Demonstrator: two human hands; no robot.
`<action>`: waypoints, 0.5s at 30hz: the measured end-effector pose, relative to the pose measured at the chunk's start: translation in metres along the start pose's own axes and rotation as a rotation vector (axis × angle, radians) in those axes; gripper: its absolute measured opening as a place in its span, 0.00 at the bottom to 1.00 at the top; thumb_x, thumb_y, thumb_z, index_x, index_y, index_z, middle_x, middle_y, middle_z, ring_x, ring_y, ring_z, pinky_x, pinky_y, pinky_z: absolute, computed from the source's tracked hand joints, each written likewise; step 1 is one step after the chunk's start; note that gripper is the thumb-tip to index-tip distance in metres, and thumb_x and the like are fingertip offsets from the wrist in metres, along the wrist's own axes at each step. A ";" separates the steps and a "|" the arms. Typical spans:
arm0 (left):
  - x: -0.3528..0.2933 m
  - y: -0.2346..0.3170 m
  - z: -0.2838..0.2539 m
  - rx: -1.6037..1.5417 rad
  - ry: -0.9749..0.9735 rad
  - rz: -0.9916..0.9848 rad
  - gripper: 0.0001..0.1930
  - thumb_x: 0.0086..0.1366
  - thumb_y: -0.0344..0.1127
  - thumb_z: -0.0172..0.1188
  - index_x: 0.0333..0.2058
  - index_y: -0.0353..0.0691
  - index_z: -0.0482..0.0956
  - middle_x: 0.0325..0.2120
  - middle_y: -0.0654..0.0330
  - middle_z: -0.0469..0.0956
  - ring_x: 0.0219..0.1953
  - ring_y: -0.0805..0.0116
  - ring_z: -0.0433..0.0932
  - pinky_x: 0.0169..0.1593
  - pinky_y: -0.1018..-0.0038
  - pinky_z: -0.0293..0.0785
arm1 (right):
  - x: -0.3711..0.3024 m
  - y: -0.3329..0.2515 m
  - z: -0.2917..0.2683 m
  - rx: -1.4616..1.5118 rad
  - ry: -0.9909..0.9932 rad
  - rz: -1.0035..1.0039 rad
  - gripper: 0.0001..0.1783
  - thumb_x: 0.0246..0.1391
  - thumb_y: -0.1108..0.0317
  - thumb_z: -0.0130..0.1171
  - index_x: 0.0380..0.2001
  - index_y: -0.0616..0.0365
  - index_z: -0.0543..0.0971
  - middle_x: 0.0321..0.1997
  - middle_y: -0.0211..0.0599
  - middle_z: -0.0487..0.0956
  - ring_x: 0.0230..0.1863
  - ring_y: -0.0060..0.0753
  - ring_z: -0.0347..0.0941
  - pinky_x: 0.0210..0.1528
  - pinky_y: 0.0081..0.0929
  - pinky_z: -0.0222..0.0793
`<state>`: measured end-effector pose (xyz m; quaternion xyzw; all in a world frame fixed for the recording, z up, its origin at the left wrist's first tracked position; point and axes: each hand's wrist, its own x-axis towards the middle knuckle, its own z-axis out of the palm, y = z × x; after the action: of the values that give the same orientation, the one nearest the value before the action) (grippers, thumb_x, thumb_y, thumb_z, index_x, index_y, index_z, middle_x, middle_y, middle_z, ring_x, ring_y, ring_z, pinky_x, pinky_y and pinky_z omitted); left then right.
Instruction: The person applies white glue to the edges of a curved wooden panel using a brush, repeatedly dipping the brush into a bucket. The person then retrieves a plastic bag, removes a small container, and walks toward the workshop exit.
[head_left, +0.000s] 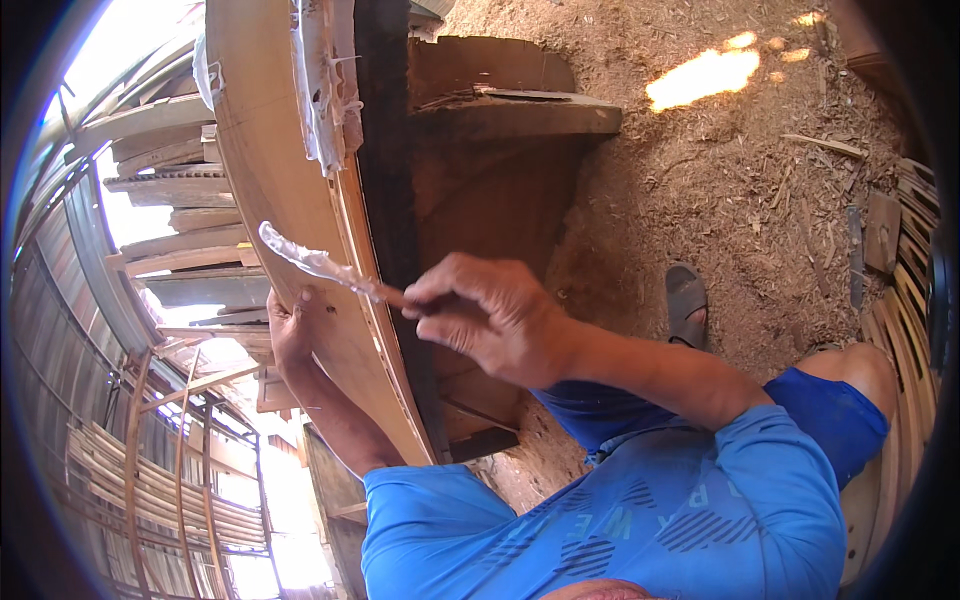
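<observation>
My right hand point(495, 315) pinches a thin stick point(325, 265) by its bare end. White paste coats the rest of the stick, which points to the upper left above a wide, curved wooden board point(290, 180). My left hand point(290, 325) grips the board's left edge, its thumb on the face and its other fingers mostly hidden behind. Thick white paste point(325, 90) lies in a ragged strip along the far part of the board's right side. A dark beam point(385, 150) runs beside that side.
Wood shavings cover the ground point(740, 180) at the right, where my sandalled foot point(687, 305) stands. A wooden ledge point(520, 118) juts out right of the beam. Stacked planks point(185, 190) lie beyond the board at the left. Slats point(905, 310) line the right side.
</observation>
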<state>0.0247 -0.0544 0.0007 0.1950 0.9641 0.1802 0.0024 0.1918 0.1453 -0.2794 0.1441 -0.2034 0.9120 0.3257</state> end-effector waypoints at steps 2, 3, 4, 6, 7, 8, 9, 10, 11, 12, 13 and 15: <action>0.003 -0.001 -0.002 0.034 0.006 -0.013 0.33 0.57 0.49 0.72 0.54 0.37 0.68 0.36 0.61 0.78 0.33 0.73 0.77 0.34 0.75 0.77 | 0.012 0.002 -0.020 -0.051 0.091 -0.137 0.08 0.57 0.76 0.62 0.40 0.61 0.77 0.40 0.38 0.81 0.41 0.30 0.81 0.43 0.27 0.75; 0.003 -0.001 0.000 0.028 0.004 -0.010 0.33 0.57 0.49 0.72 0.54 0.37 0.68 0.36 0.61 0.78 0.33 0.73 0.77 0.34 0.75 0.77 | 0.017 0.003 -0.027 -0.078 0.137 -0.208 0.08 0.57 0.75 0.62 0.40 0.61 0.76 0.39 0.39 0.82 0.40 0.31 0.81 0.42 0.28 0.75; 0.002 0.000 0.002 0.023 0.002 -0.006 0.33 0.57 0.49 0.72 0.53 0.37 0.69 0.36 0.61 0.78 0.33 0.73 0.77 0.34 0.75 0.77 | 0.021 0.003 -0.030 0.054 0.162 -0.127 0.08 0.58 0.75 0.61 0.40 0.61 0.76 0.39 0.37 0.81 0.39 0.28 0.80 0.41 0.26 0.75; 0.006 0.006 0.008 0.019 -0.007 -0.001 0.32 0.57 0.49 0.73 0.52 0.37 0.69 0.35 0.60 0.78 0.33 0.73 0.77 0.34 0.75 0.77 | 0.030 0.001 -0.036 0.319 0.214 0.028 0.07 0.60 0.74 0.60 0.40 0.61 0.75 0.38 0.35 0.81 0.38 0.22 0.79 0.40 0.22 0.74; 0.008 0.009 0.011 0.019 -0.010 -0.003 0.32 0.57 0.49 0.73 0.52 0.37 0.70 0.35 0.60 0.78 0.33 0.73 0.77 0.34 0.75 0.77 | 0.035 -0.001 -0.038 0.291 0.185 0.020 0.07 0.61 0.74 0.59 0.41 0.61 0.74 0.39 0.36 0.81 0.39 0.21 0.78 0.40 0.22 0.75; 0.007 0.012 0.012 0.024 -0.008 -0.009 0.31 0.57 0.49 0.73 0.51 0.38 0.70 0.35 0.60 0.78 0.33 0.73 0.77 0.35 0.75 0.76 | 0.038 -0.004 -0.038 0.268 0.153 0.016 0.07 0.62 0.73 0.58 0.42 0.60 0.73 0.39 0.36 0.81 0.39 0.20 0.77 0.40 0.23 0.75; 0.007 0.012 0.011 0.009 0.006 -0.013 0.31 0.56 0.49 0.73 0.51 0.38 0.71 0.34 0.60 0.78 0.33 0.73 0.77 0.34 0.75 0.76 | 0.041 -0.006 -0.038 0.246 0.121 0.012 0.08 0.63 0.72 0.58 0.43 0.60 0.72 0.40 0.36 0.81 0.39 0.19 0.77 0.40 0.23 0.76; 0.006 0.010 0.011 -0.005 0.021 -0.017 0.30 0.56 0.49 0.73 0.50 0.38 0.71 0.34 0.60 0.78 0.32 0.73 0.77 0.34 0.75 0.76 | 0.043 -0.006 -0.038 0.262 0.091 0.053 0.08 0.63 0.72 0.57 0.43 0.60 0.72 0.40 0.36 0.81 0.39 0.20 0.77 0.40 0.23 0.76; 0.006 0.006 0.009 -0.020 0.035 -0.023 0.30 0.56 0.49 0.73 0.49 0.38 0.72 0.34 0.61 0.78 0.32 0.73 0.77 0.34 0.75 0.76 | 0.044 -0.006 -0.035 0.277 0.059 0.095 0.08 0.63 0.72 0.57 0.43 0.60 0.72 0.39 0.36 0.81 0.39 0.20 0.77 0.41 0.22 0.76; 0.006 0.001 0.003 -0.017 0.011 -0.021 0.30 0.56 0.48 0.73 0.49 0.38 0.72 0.34 0.61 0.78 0.32 0.73 0.77 0.34 0.75 0.76 | 0.045 -0.004 -0.033 0.293 0.028 0.139 0.08 0.63 0.73 0.57 0.43 0.60 0.71 0.39 0.36 0.81 0.39 0.20 0.77 0.41 0.22 0.75; 0.008 -0.006 -0.005 -0.014 -0.013 -0.020 0.29 0.56 0.48 0.74 0.49 0.38 0.71 0.33 0.61 0.78 0.32 0.73 0.77 0.33 0.75 0.76 | 0.042 -0.001 -0.028 0.311 0.032 0.148 0.08 0.63 0.73 0.57 0.43 0.61 0.72 0.39 0.37 0.81 0.39 0.20 0.77 0.41 0.22 0.75; 0.012 -0.008 -0.006 -0.022 -0.022 -0.007 0.29 0.56 0.47 0.73 0.48 0.38 0.72 0.33 0.62 0.79 0.32 0.73 0.77 0.33 0.75 0.76 | 0.035 0.008 -0.020 0.335 0.039 0.161 0.07 0.64 0.73 0.56 0.43 0.61 0.72 0.39 0.37 0.81 0.39 0.20 0.77 0.42 0.22 0.75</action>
<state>0.0105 -0.0588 0.0043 0.1938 0.9626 0.1885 0.0158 0.1577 0.1673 -0.2852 0.1619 -0.0535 0.9589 0.2268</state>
